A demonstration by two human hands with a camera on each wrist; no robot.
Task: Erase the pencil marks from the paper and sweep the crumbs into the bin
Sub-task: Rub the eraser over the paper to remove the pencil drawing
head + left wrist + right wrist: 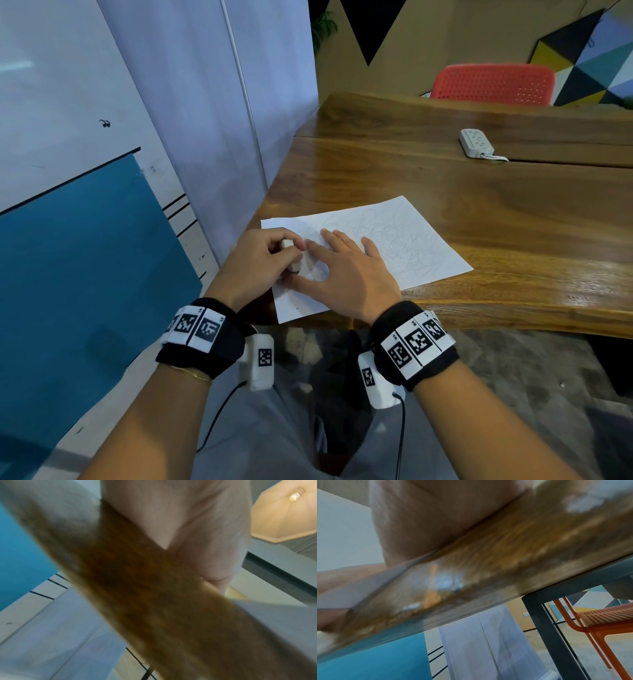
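Observation:
A white sheet of paper (394, 243) with faint pencil scribbles lies near the front left corner of the wooden table (479, 212). My left hand (267, 257) grips a white eraser (291, 257), its lower end on the paper's left part. My right hand (342, 270) lies flat on the paper beside it, fingers spread, thumb reaching toward the eraser. Both wrist views are blurred and show only palm skin against the table's edge. No bin is in view.
A white power strip (476, 143) with its cable sits far back on the table. A red chair (493, 84) stands behind the table. A white and blue wall (85, 240) runs close along the left. The table edge is just in front of my wrists.

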